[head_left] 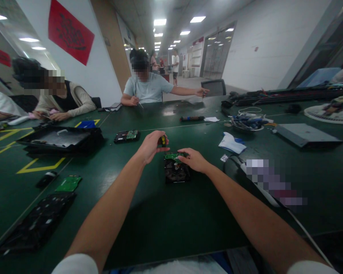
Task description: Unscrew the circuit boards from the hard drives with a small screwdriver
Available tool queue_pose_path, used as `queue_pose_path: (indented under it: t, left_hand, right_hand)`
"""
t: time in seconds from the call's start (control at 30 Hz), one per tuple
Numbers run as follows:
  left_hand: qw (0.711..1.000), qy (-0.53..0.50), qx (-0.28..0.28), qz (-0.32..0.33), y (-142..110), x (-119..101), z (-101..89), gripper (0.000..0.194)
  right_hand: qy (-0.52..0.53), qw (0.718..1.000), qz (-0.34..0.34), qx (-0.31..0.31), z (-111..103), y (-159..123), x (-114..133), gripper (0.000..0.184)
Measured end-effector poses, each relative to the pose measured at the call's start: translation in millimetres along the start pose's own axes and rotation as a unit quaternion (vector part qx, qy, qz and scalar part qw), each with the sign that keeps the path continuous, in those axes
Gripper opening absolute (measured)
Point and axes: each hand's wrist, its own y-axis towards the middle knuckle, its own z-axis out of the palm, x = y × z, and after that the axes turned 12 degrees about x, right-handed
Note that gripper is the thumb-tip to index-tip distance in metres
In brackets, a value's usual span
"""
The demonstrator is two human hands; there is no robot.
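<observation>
One hard drive (177, 176) at the clock's centre. Looks dense and stiff; best taken by the side edges, sparing the likely fragile circuit board (170, 156). Left hand (153, 146) at eleven o'clock, fingers clamped on a yellow-black tool (164, 141). Right hand (196, 160) at two, fingertips over the board, cannot tell whether clamped. Below, green table (160, 217); toward twelve, ceiling lights (160, 22).
</observation>
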Motion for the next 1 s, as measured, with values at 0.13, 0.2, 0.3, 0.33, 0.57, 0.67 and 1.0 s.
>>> queue_pose_path:
  t: [0.13,0.2,0.3,0.33,0.57,0.67,1.0]
  left_hand:
    - [0.999,0.028,0.020,0.005,-0.5,1.1,0.1,0.029]
    - [1.000,0.021,0.013,-0.002,0.0,2.0,0.8,0.029]
    - [1.000,-0.013,-0.013,-0.009,2.2,4.6,0.2,0.024]
    - [1.000,-0.024,-0.017,-0.008,3.1,5.6,-0.4,0.023]
    - [0.999,-0.015,-0.032,-0.001,2.2,3.6,-1.8,0.019]
    - [0.999,0.040,-0.016,-0.012,-0.5,-1.0,-0.8,0.024]
    - [0.999,-0.023,-0.026,-0.026,-0.4,0.8,5.1,0.017]
  right_hand:
    - [-0.002,1.000,0.003,-0.002,0.4,0.1,0.3,0.039]
    - [0.002,1.000,0.003,-0.002,0.6,0.2,0.1,0.039]
    - [0.005,1.000,0.004,-0.001,0.3,-0.1,0.2,0.040]
    - [0.007,1.000,0.003,-0.002,0.1,-0.3,0.4,0.039]
    - [0.003,1.000,0.002,0.005,-2.0,-1.7,3.4,0.039]
    - [-0.003,1.000,0.005,0.006,-1.9,-1.5,3.9,0.040]
    - [-0.003,1.000,0.011,0.003,-1.7,-1.6,5.7,0.040]
